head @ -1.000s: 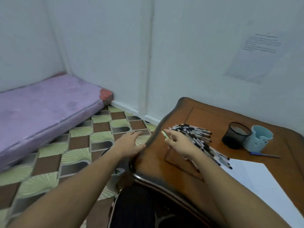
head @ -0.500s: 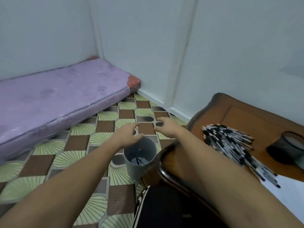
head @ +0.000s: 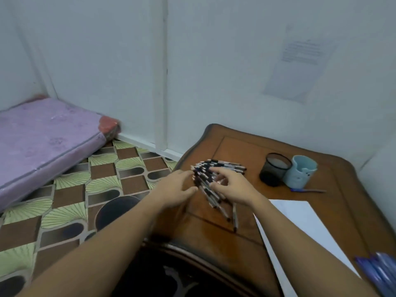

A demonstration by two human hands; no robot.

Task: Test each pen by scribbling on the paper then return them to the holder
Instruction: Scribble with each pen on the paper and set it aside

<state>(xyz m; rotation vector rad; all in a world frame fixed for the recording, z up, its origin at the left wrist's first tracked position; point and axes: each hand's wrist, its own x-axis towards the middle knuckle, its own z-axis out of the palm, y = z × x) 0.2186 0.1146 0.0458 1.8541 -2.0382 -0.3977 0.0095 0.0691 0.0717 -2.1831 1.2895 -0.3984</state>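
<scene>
A pile of black-and-white pens [head: 216, 196] lies on the left part of the brown wooden table [head: 240, 144]. My left hand [head: 177, 186] rests open against the pile's left edge, fingers straight. My right hand [head: 232, 186] lies on top of the pile, with thumb and curled fingers closing on a pen there. A black mesh holder [head: 275, 170] and a light blue cup [head: 302, 172] stand side by side behind the pile. White paper [head: 306, 232] lies at the right.
A blue pen [head: 308, 190] lies in front of the cup. More blue pens [head: 381, 273] show at the bottom right corner. A purple mattress [head: 42, 138] lies on the tiled floor at the left. A printed sheet [head: 300, 63] hangs on the wall.
My view swung back from the floor to the table. Both hands left the grey bin beside the table and came onto the pen pile; the bin is out of view.
</scene>
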